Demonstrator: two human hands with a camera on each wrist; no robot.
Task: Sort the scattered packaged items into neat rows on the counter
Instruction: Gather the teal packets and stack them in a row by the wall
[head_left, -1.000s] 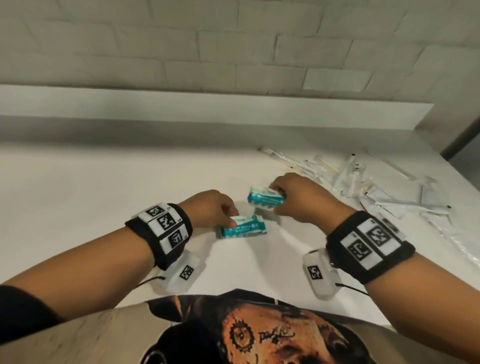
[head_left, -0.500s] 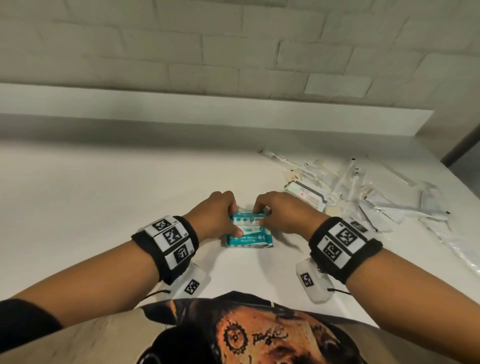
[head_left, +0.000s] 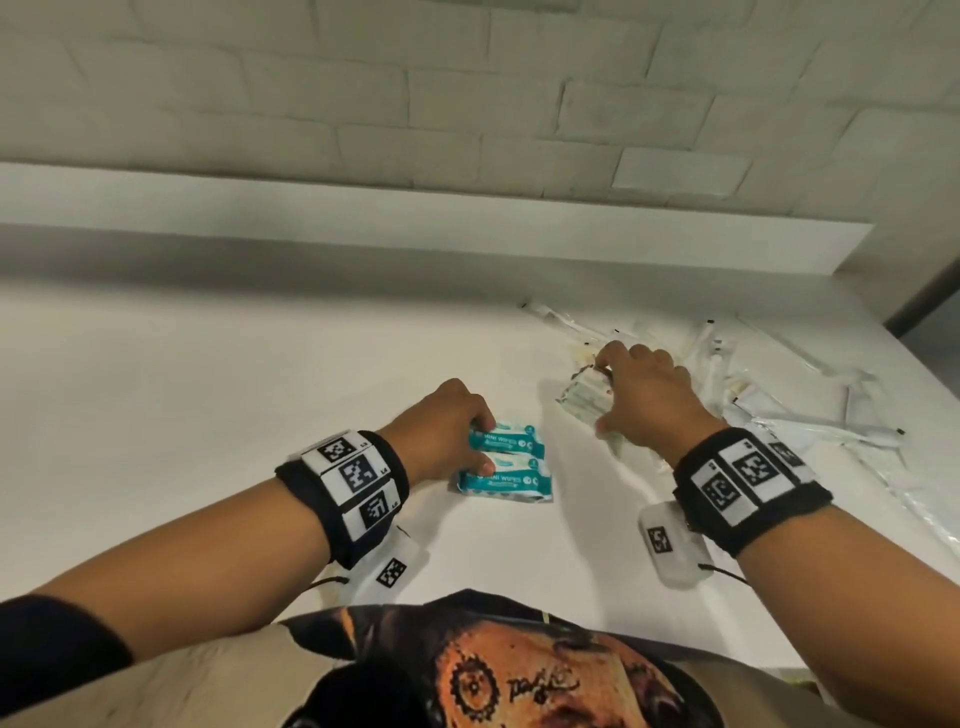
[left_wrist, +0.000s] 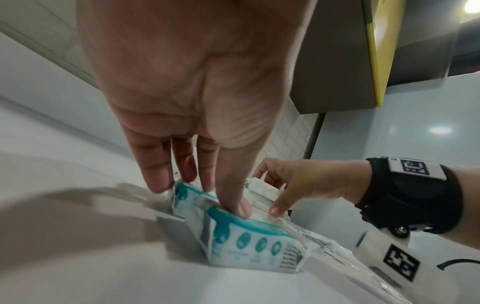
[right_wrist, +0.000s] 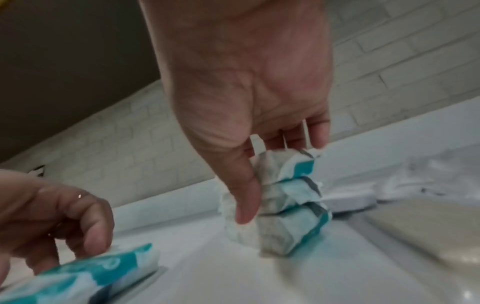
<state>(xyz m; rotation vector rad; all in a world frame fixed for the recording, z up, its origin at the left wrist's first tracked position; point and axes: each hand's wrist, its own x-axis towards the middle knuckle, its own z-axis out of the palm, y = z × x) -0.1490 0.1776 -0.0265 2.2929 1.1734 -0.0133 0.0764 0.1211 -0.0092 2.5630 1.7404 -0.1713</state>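
Counter (head_left: 208, 415), white and smooth, carries everything here. Left of its middle, the left hand (head_left: 447, 431) rests its fingertips (left_wrist: 158, 185) and thumb on two teal-and-white wipes packs (head_left: 506, 467), which lie flat side by side, touching, one just behind the other; the fingers reach down nearly straight, pressing rather than curling round them. Just right of those packs, the right hand (head_left: 644, 405) pinches a small stack of white-and-teal wrapped packs (right_wrist: 288, 197) between thumb and fingers, its base on the counter. Right of that hand lies a loose heap of clear-wrapped slender items (head_left: 810, 410).
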